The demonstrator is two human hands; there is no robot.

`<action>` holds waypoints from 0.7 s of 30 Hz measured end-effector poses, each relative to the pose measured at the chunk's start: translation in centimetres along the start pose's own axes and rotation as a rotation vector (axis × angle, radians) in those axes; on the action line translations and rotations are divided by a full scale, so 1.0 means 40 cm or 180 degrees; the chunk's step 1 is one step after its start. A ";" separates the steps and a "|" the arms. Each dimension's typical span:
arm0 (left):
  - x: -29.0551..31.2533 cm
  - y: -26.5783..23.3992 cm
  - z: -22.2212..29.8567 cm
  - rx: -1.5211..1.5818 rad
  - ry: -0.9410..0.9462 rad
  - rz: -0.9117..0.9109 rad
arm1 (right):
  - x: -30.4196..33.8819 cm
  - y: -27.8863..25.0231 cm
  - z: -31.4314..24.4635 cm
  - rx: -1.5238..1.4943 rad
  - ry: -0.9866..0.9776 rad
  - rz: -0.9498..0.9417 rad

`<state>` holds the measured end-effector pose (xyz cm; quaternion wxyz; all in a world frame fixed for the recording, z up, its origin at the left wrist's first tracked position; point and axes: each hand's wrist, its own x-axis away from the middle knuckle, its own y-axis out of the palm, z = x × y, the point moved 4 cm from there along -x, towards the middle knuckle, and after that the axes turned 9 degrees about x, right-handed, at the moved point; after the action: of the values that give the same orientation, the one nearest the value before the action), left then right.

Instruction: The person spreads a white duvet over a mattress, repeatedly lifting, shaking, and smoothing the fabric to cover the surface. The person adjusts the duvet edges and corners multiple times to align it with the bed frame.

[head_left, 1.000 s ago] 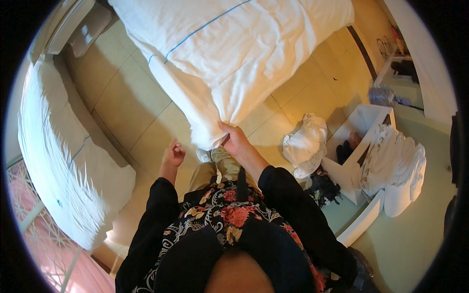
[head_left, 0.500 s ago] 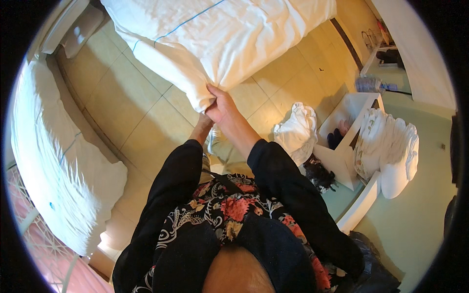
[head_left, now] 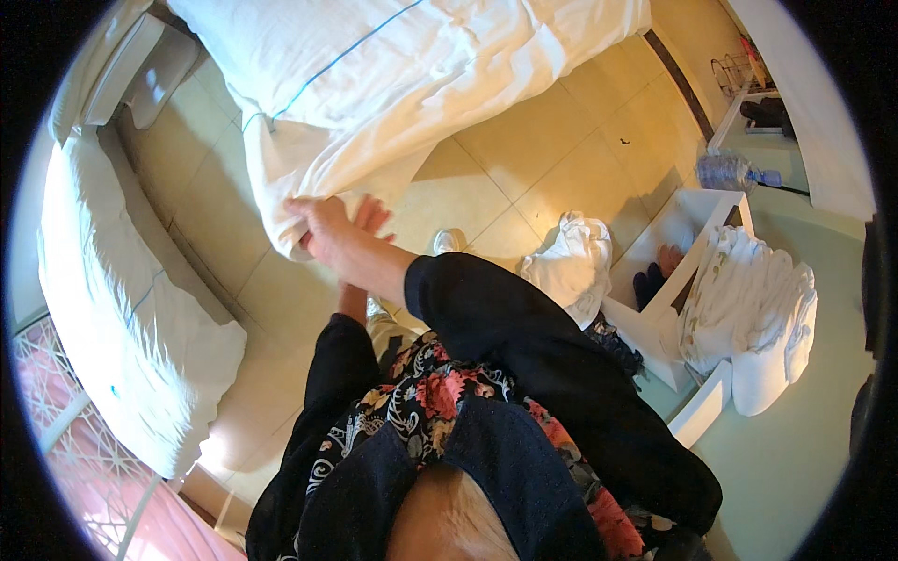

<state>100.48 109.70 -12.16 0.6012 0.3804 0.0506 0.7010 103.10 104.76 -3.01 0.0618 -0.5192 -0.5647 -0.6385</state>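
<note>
One white cloth [head_left: 383, 89] in right grip [head_left: 326, 229]

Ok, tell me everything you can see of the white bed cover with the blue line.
The white bed cover looks like soft woven fabric, with a thin blue line slanting across its left part. It lies spread at the top of the view, running out of frame, creased and rumpled. Its near corner is drawn out in gathered folds above the tiled floor, held in the right hand's grip. Whether the left hand touches it is unclear.
</note>
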 end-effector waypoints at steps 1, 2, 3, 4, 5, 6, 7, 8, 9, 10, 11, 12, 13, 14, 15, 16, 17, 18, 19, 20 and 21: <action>-0.016 0.018 0.034 -0.0260 0.0263 0.0059 | 0.016 0.002 -0.031 0.0132 0.0002 0.0196; -0.009 0.034 0.075 0.0087 0.0329 0.0607 | 0.057 0.019 -0.051 0.0245 -0.0082 0.0542; -0.009 0.045 0.091 0.0214 0.0405 0.0870 | 0.036 0.006 -0.044 0.0396 0.0080 0.0818; -0.009 0.060 0.093 0.0277 0.0504 0.1015 | 0.009 0.004 -0.049 0.0414 0.0147 0.0449; -0.001 0.053 0.093 0.0313 0.0611 0.1181 | 0.011 0.020 -0.060 0.0448 0.0238 0.0050; 0.018 0.051 0.081 0.0319 0.0652 0.1303 | 0.023 0.022 -0.062 0.0471 0.0268 0.0046; 0.032 0.054 0.064 0.0313 0.0693 0.1393 | 0.028 0.028 -0.066 0.0638 0.0335 0.0064; 0.040 0.058 0.055 0.0309 0.0739 0.1460 | 0.034 0.036 -0.071 0.0792 0.0406 0.0078; 0.048 0.061 0.046 0.0291 0.0774 0.1519 | 0.037 0.034 -0.083 0.0790 0.0411 0.0051; 0.042 0.065 0.035 0.0267 0.0826 0.1568 | 0.042 0.028 -0.093 0.0785 0.0413 0.0028; 0.041 0.064 0.034 0.0234 0.0892 0.1617 | 0.054 0.022 -0.095 0.0811 0.0435 -0.0009; 0.041 0.055 0.035 0.0218 0.0976 0.1688 | 0.067 0.016 -0.094 0.0836 0.0456 -0.0046; 0.035 0.041 0.038 0.0183 0.1043 0.1747 | 0.083 -0.001 -0.094 0.0749 0.0412 0.0103; 0.030 0.022 0.044 0.0156 0.1141 0.1818 | 0.103 -0.011 -0.095 0.0696 0.0362 0.0222; 0.010 0.012 0.045 0.0125 0.1205 0.1827 | 0.080 -0.031 -0.094 0.0743 0.0318 0.0198; -0.009 0.002 0.044 0.0086 0.1264 0.1829 | 0.055 -0.049 -0.094 0.0794 0.0272 0.0169; -0.010 -0.029 0.045 0.0038 0.1355 0.1901 | 0.055 -0.051 -0.099 0.0759 0.0237 0.0177; -0.003 -0.058 0.043 -0.0030 0.1412 0.1952 | 0.060 -0.060 -0.103 0.0725 0.0204 0.0182; -0.005 -0.068 0.028 -0.0110 0.1424 0.1945 | 0.055 -0.076 -0.113 0.0675 0.0130 0.0231; 0.002 -0.076 0.007 -0.0160 0.1411 0.1910 | 0.024 -0.108 -0.118 0.0944 0.0156 0.0394; 0.036 -0.100 -0.008 -0.0295 0.1438 0.1934 | -0.003 -0.120 -0.097 0.0528 0.0188 -0.0106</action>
<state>103.54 112.16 -13.82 0.3562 0.1863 0.0350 0.9150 97.68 103.34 -5.56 0.1105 -0.4838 -0.6221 -0.6056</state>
